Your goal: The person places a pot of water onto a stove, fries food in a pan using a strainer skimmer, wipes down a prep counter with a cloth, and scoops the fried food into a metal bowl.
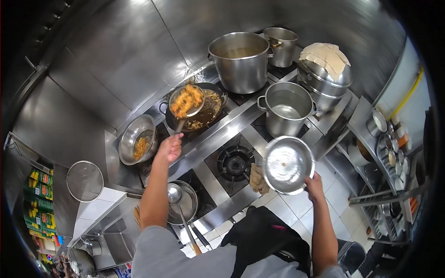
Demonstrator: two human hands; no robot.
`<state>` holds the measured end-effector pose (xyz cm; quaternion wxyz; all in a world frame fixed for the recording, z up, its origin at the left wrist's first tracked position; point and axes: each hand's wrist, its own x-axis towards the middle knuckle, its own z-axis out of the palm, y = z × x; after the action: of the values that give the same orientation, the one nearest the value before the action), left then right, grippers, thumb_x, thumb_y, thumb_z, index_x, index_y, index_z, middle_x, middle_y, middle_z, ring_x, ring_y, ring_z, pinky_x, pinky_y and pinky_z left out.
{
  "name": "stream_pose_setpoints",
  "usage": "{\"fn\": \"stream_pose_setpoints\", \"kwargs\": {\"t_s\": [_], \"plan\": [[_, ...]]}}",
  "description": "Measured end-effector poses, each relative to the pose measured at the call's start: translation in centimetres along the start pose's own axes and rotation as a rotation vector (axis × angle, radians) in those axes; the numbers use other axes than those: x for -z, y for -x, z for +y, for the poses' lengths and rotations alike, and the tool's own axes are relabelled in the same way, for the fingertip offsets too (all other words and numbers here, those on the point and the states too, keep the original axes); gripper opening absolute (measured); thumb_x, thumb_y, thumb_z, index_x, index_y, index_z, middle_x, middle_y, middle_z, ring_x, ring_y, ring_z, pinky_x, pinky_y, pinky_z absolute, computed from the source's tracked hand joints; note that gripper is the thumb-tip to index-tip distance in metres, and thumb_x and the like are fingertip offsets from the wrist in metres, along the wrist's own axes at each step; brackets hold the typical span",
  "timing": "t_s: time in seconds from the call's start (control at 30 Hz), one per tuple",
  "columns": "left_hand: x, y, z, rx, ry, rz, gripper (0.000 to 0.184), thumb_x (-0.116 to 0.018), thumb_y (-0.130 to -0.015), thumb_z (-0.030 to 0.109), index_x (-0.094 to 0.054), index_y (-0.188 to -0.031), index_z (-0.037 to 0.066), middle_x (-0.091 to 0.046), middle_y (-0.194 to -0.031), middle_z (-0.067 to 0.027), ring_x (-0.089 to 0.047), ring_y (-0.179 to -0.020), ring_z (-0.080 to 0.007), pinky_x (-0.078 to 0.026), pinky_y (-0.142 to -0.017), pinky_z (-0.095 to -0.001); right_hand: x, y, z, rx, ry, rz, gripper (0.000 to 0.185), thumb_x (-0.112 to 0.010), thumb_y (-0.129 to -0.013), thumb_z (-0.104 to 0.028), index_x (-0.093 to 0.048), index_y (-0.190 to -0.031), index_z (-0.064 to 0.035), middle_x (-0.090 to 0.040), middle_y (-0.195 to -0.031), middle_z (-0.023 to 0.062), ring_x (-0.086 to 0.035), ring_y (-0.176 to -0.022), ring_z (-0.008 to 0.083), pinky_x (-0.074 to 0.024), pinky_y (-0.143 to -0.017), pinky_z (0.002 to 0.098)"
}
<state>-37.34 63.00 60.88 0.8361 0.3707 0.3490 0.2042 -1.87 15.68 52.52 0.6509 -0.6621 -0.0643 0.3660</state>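
Note:
My left hand [170,147] is closed round the handle of a strainer [202,103] heaped with orange-brown fried pieces [187,100]. The strainer is held above a dark wok [218,92], where brown oil and browned bits show. In my right hand [314,186] is the rim of a shiny metal bowl [288,162], tilted so its inside faces me; I see no food in it. Left of the wok stands a metal basin [126,139] with a small heap of fried bits [142,147] inside.
Large stockpots [241,69] and an open pot of clear liquid [285,109] stand on the stove, beside a lidded steamer [327,83] topped with a cloth. A ladle [174,193] rests in a pan [194,204] near my left forearm. Shelves [371,153] stand at right.

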Motion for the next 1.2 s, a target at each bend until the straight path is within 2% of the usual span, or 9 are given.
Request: {"fn": "stream_pose_setpoints", "kwargs": {"t_s": [0.13, 0.3, 0.4, 0.43, 0.6, 0.77, 0.83, 1.07, 1.2], "plan": [[-0.1, 0.5, -0.4, 0.031, 0.069, 0.051, 0.016, -0.045, -0.096, 0.015, -0.052, -0.108, 0.006, -0.038, -0.057, 0.0059, -0.029, -0.037, -0.0026, -0.022, -0.031, -0.0187, -8.2, -5.4, -1.5, -0.034, 0.16, -0.075, 0.026, -0.058, -0.075, -0.007, -0.061, -0.1, -0.0028, -0.063, -0.079, 0.0056, -0.062, -0.064, 0.015, -0.0522, -0.05, 0.0307], [-2.9, 4.7, 5.9, -0.06, -0.059, 0.04, 0.022, -0.045, -0.096, 0.015, -0.049, -0.115, 0.004, -0.035, -0.057, 0.0059, -0.027, -0.036, -0.0023, -0.02, -0.031, -0.0184, -14.9, -9.0, -2.4, -0.048, 0.111, -0.162, 0.022, -0.056, -0.076, -0.007, -0.06, -0.097, -0.0025, -0.062, -0.075, 0.0067, -0.06, -0.054, 0.0145, -0.0512, -0.045, 0.0281], [-3.2, 6.0, 8.1, -0.081, -0.101, 0.032, 0.023, -0.045, -0.097, 0.017, -0.049, -0.116, 0.005, -0.035, -0.056, 0.0061, -0.026, -0.036, -0.002, -0.02, -0.031, -0.0181, -17.4, -9.4, -3.9, -0.094, 0.106, -0.177, 0.03, -0.058, -0.072, -0.005, -0.061, -0.102, -0.004, -0.061, -0.074, 0.004, -0.058, -0.054, 0.0119, -0.0545, -0.05, 0.0307], [-2.9, 6.1, 8.3, -0.088, -0.105, -0.006, 0.024, -0.045, -0.097, 0.018, -0.05, -0.117, 0.005, -0.035, -0.056, 0.0062, -0.026, -0.035, -0.0019, -0.02, -0.031, -0.0181, -18.2, -9.4, -4.1, -0.079, 0.102, -0.164, 0.021, -0.056, -0.076, -0.006, -0.06, -0.096, -0.0028, -0.063, -0.072, 0.0063, -0.06, -0.051, 0.0139, -0.0497, -0.041, 0.0259], [0.7, 3.8, 3.8, 0.005, -0.039, -0.043, 0.022, -0.046, -0.097, 0.019, -0.051, -0.115, 0.007, -0.036, -0.056, 0.0062, -0.029, -0.038, -0.0018, -0.022, -0.032, -0.0181, -20.6, -10.3, -3.7, -0.09, 0.088, -0.148, 0.02, -0.056, -0.076, -0.006, -0.058, -0.096, -0.003, -0.065, -0.074, 0.0077, -0.062, -0.052, 0.0151, -0.0514, -0.042, 0.0264], [2.6, 2.5, -1.3, 0.033, -0.117, 0.063, 0.021, -0.047, -0.098, 0.022, -0.052, -0.112, 0.008, -0.035, -0.055, 0.0066, -0.027, -0.037, -0.002, -0.021, -0.033, -0.0183, -21.3, -11.7, -2.1, -0.125, 0.088, -0.152, 0.023, -0.056, -0.076, -0.006, -0.059, -0.099, -0.0039, -0.066, -0.077, 0.0071, -0.064, -0.058, 0.0162, -0.0542, -0.046, 0.0299], [2.0, 4.2, -1.1, 0.035, -0.174, 0.072, 0.02, -0.046, -0.098, 0.021, -0.051, -0.112, 0.008, -0.035, -0.055, 0.0063, -0.027, -0.037, -0.0021, -0.021, -0.032, -0.0186, -21.6, -12.1, -1.4, -0.125, 0.111, -0.144, 0.027, -0.057, -0.075, -0.007, -0.061, -0.102, -0.0055, -0.065, -0.08, 0.0065, -0.065, -0.065, 0.0171, -0.0562, -0.052, 0.0336], [-2.8, 12.3, 1.8, 0.081, -0.366, 0.039, 0.023, -0.046, -0.096, 0.016, -0.048, -0.114, 0.002, -0.034, -0.053, 0.005, -0.026, -0.036, -0.0025, -0.02, -0.032, -0.018, -24.1, -12.0, -2.0, -0.117, 0.169, -0.077, 0.024, -0.058, -0.074, -0.004, -0.061, -0.098, -0.0052, -0.064, -0.077, 0.0055, -0.063, -0.06, 0.0158, -0.0547, -0.049, 0.0321], [-3.7, 14.2, 0.9, 0.245, -0.38, -0.024, 0.025, -0.046, -0.093, 0.01, -0.047, -0.116, -0.001, -0.035, -0.053, 0.0041, -0.026, -0.037, -0.0025, -0.02, -0.032, -0.0185, -24.9, -12.4, -1.2, -0.124, 0.15, -0.093, 0.025, -0.058, -0.074, -0.004, -0.061, -0.099, -0.0051, -0.064, -0.079, 0.0058, -0.064, -0.064, 0.0165, -0.0568, -0.052, 0.0343]]}}
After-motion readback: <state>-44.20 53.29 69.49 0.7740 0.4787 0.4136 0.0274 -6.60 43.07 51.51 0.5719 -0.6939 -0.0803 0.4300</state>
